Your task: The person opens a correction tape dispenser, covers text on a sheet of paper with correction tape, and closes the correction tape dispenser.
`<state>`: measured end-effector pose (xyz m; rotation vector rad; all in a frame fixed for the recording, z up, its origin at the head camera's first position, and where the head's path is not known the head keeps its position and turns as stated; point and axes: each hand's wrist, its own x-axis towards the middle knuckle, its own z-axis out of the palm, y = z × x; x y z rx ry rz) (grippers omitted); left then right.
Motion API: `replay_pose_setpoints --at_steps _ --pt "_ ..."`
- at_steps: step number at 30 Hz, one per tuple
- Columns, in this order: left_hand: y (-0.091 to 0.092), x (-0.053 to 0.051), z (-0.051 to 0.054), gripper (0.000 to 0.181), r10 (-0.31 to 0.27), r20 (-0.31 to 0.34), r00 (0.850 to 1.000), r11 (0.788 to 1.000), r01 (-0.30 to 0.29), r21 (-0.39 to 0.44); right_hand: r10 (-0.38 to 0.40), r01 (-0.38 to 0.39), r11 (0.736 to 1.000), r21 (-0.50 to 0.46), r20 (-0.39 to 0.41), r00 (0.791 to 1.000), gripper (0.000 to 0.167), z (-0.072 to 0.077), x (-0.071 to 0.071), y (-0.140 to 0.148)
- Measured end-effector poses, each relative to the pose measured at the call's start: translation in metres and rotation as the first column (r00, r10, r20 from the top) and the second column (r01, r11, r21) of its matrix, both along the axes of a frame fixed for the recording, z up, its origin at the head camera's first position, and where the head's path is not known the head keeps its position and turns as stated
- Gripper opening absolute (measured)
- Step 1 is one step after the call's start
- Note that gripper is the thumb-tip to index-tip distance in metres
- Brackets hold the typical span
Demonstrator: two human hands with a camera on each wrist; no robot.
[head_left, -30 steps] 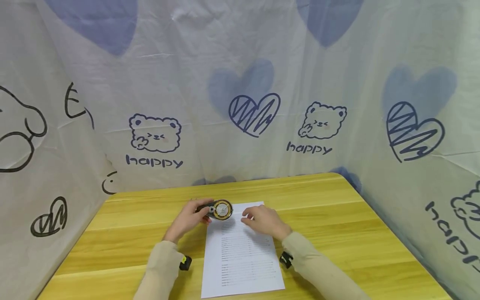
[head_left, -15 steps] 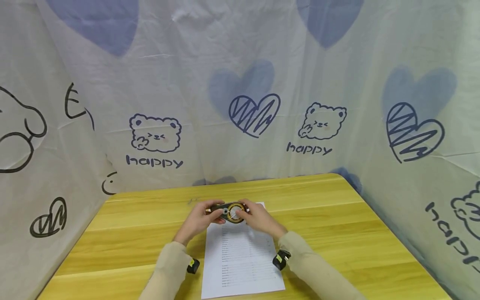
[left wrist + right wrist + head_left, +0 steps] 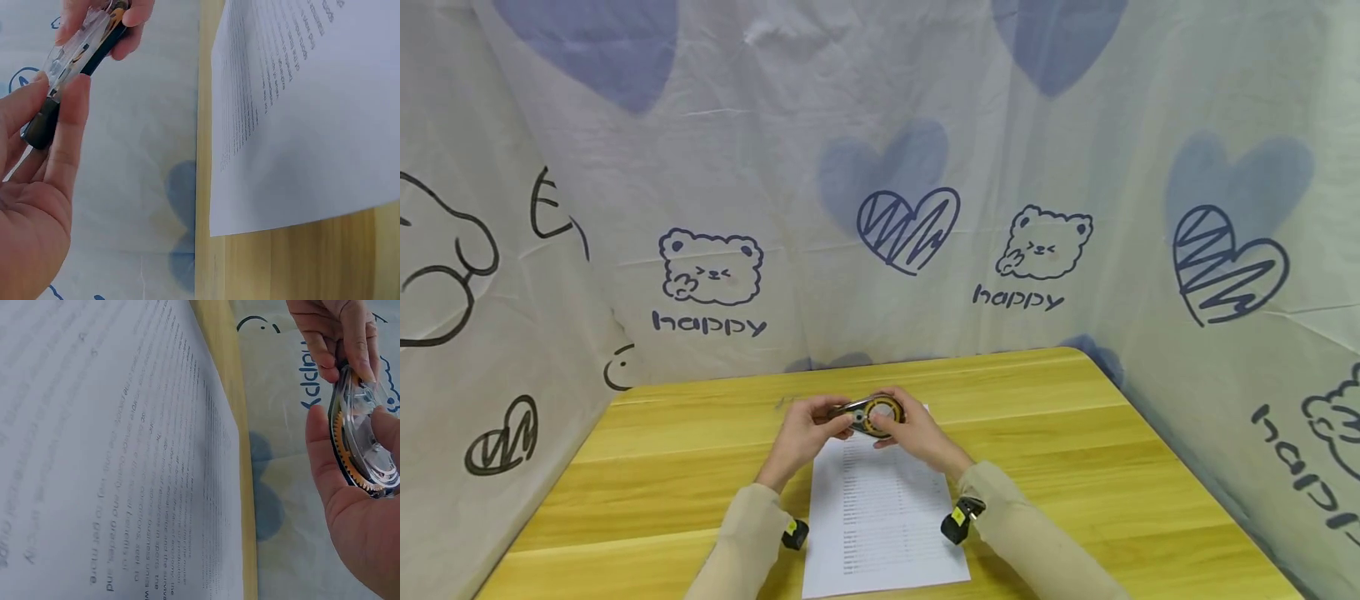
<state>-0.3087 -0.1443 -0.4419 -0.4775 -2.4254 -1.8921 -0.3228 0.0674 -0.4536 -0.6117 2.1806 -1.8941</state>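
Observation:
A correction tape dispenser (image 3: 886, 407) with a clear case, a dark edge and a yellow gear ring is held up above the far end of a printed sheet (image 3: 887, 517). My left hand (image 3: 801, 435) pinches its narrow dark end between thumb and fingers. Around the wide, round end, my right hand (image 3: 923, 435) grips with the thumb on the clear side. In the right wrist view the toothed gear (image 3: 345, 453) shows through the case. The left wrist view has the dispenser (image 3: 94, 47) tilted between both hands. The narrow end's tip is partly hidden by fingers.
The sheet lies flat on a wood-grain table (image 3: 1075, 467), lengthwise toward me. A pale curtain (image 3: 805, 167) with hearts and bears hangs behind the table and along both sides. Each wrist carries a small black camera, such as the left one (image 3: 794, 534).
My right hand has come in from the right and taken hold of the dispenser's round end. The left hand has carried it slightly right, and its tilt has changed.

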Motion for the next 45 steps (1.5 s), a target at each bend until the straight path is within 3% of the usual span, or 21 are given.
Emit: replay_pose_setpoints --at_steps 5,14,24,32,38,42,45 --pt "-0.003 -0.003 -0.004 0.03 -0.037 0.02 0.999 0.998 0.036 0.046 0.009 -0.01 1.0 -0.028 -0.027 1.0 0.04 -0.001 -0.001 0.002" --pt "-0.009 -0.003 -0.002 0.031 -0.164 0.025 0.986 0.986 0.164 0.029 0.062 -0.059 0.997 0.057 -0.066 0.996 0.038 0.002 -0.002 0.01" --pt "-0.011 -0.003 -0.003 0.033 -0.183 0.067 0.981 0.98 0.177 0.088 0.063 -0.061 0.997 0.044 -0.049 0.997 0.037 0.001 -0.003 0.01" --pt "-0.011 -0.002 -0.005 0.037 -0.139 0.07 0.988 0.985 0.131 0.116 0.033 -0.033 0.999 -0.007 -0.039 0.999 0.037 -0.003 -0.003 0.007" --pt "-0.018 -0.005 -0.004 0.041 -0.133 0.085 0.987 0.989 0.126 0.079 -0.018 0.018 1.0 -0.012 -0.024 1.0 0.039 -0.003 -0.005 0.008" --pt "-0.023 -0.005 -0.004 0.039 -0.074 0.098 0.992 0.997 0.075 -0.012 -0.053 0.052 0.998 -0.025 -0.012 0.999 0.038 -0.005 -0.007 0.012" --pt "-0.026 -0.005 -0.004 0.032 0.013 0.083 0.996 0.994 -0.004 -0.112 -0.073 0.073 0.997 -0.031 0.0 0.997 0.038 -0.006 -0.008 0.015"
